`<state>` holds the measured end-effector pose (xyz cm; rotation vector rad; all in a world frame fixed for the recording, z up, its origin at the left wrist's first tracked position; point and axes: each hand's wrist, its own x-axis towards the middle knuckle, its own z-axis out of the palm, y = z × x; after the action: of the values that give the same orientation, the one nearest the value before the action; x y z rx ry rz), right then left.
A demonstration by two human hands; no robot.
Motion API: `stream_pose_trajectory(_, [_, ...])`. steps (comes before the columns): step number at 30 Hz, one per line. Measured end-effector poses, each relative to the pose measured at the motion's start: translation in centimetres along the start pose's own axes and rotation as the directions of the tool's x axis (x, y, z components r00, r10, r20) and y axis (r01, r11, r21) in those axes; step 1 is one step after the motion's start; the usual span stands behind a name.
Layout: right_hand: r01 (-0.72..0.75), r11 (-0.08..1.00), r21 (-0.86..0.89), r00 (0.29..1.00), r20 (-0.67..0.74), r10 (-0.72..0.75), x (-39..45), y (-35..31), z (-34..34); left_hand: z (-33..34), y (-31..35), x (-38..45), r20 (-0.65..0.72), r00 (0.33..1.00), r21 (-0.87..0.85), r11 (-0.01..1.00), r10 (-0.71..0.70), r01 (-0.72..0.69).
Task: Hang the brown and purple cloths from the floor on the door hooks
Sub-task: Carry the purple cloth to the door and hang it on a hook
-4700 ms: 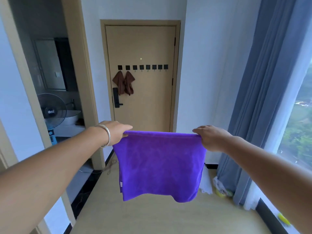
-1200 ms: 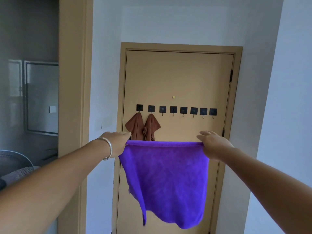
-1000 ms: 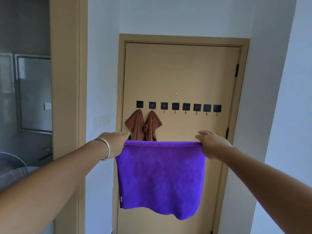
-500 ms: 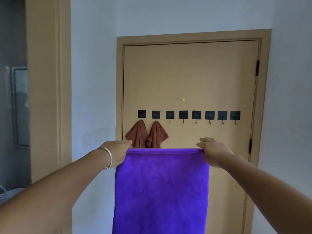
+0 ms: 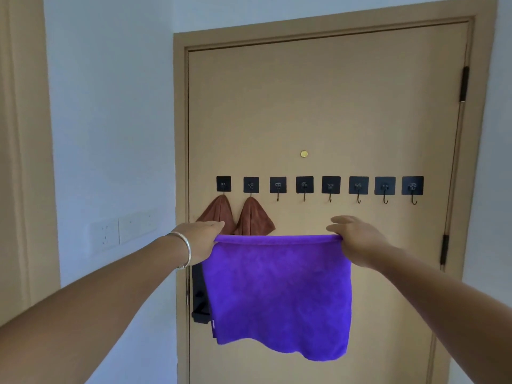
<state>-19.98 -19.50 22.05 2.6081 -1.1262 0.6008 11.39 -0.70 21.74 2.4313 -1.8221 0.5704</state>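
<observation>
A purple cloth (image 5: 279, 292) hangs spread out in front of the tan door (image 5: 318, 106). My left hand (image 5: 201, 239) pinches its top left corner and my right hand (image 5: 357, 239) pinches its top right corner. The cloth's top edge sits below a row of several black hooks (image 5: 304, 185) stuck across the door. A brown cloth (image 5: 253, 217) hangs from the two leftmost hooks; its lower part is hidden behind the purple cloth.
A black door handle and lock (image 5: 199, 297) shows at the door's left edge, partly behind the purple cloth. White wall sockets (image 5: 122, 230) sit on the wall to the left. A small brass peephole (image 5: 304, 153) is above the hooks.
I have come closer to the door, so the hooks look larger. Both hands still hold the purple cloth stretched between them, now just under the hook row.
</observation>
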Motion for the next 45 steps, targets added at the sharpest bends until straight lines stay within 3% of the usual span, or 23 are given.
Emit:
stream_pose_trajectory(8, [-0.003,1.000,0.026,1.000,-0.031,0.004,5.1,1.5,3.8,3.3,-1.9,7.3,-0.105,0.992,-0.071,0.994,0.074,-0.081])
stream_pose_trajectory(12, [-0.011,0.985,0.175,0.983,-0.179,0.043,8.3,1.4,4.9,5.4,-3.0,11.2,-0.279,0.950,-0.156,0.969,0.142,-0.191])
stream_pose_trajectory(15, [-0.023,0.949,0.315,0.949,-0.292,0.120,11.2,0.8,5.0,6.3,-4.2,14.4,-0.476,0.846,-0.159,0.923,0.240,-0.351])
stream_pose_trajectory(17, [-0.067,0.904,0.423,0.921,-0.321,0.218,13.2,0.5,5.1,6.6,-4.8,16.4,-0.560,0.753,-0.035,0.898,0.347,-0.439])
stream_pose_trajectory(23, [-0.091,0.791,0.606,0.896,-0.297,0.331,18.5,0.7,7.4,8.1,-6.2,21.4,-0.621,0.596,0.240,0.848,0.508,-0.473])
stream_pose_trajectory(25, [-0.112,0.781,0.614,0.895,-0.279,0.348,19.6,0.8,8.3,8.8,-6.3,22.9,-0.595,0.560,0.235,0.790,0.577,-0.566])
stream_pose_trajectory(28, [-0.123,0.831,0.542,0.931,-0.226,0.285,20.1,0.9,10.0,9.9,-5.6,25.0,-0.597,0.643,0.070,0.830,0.479,-0.553])
stream_pose_trajectory(30, [-0.104,0.942,0.320,0.966,-0.194,0.172,20.5,1.0,10.5,10.8,-5.1,26.9,-0.578,0.732,-0.043,0.882,0.361,-0.469])
stream_pose_trajectory(32, [-0.036,0.998,0.044,0.972,-0.231,0.045,21.3,1.1,10.7,11.2,-4.8,28.5,-0.518,0.796,-0.051,0.918,0.313,-0.394])
stream_pose_trajectory(35, [0.093,0.979,-0.179,0.955,-0.263,-0.138,23.0,1.3,10.7,10.7,-4.3,30.2,-0.464,0.839,0.001,0.947,0.284,-0.320])
stream_pose_trajectory(39, [0.252,0.889,-0.381,0.957,-0.039,-0.288,25.2,1.7,10.5,9.8,-3.7,31.6,-0.397,0.886,0.050,0.969,0.240,-0.240])
stream_pose_trajectory(42, [0.243,0.848,-0.472,0.963,0.009,-0.271,27.3,1.5,10.2,8.9,-3.5,32.5,-0.365,0.910,0.069,0.981,0.196,-0.183])
stream_pose_trajectory(45, [0.101,0.881,-0.462,0.992,-0.022,-0.126,28.8,0.8,10.3,8.7,-3.1,33.6,-0.348,0.925,0.051,0.988,0.152,-0.143])
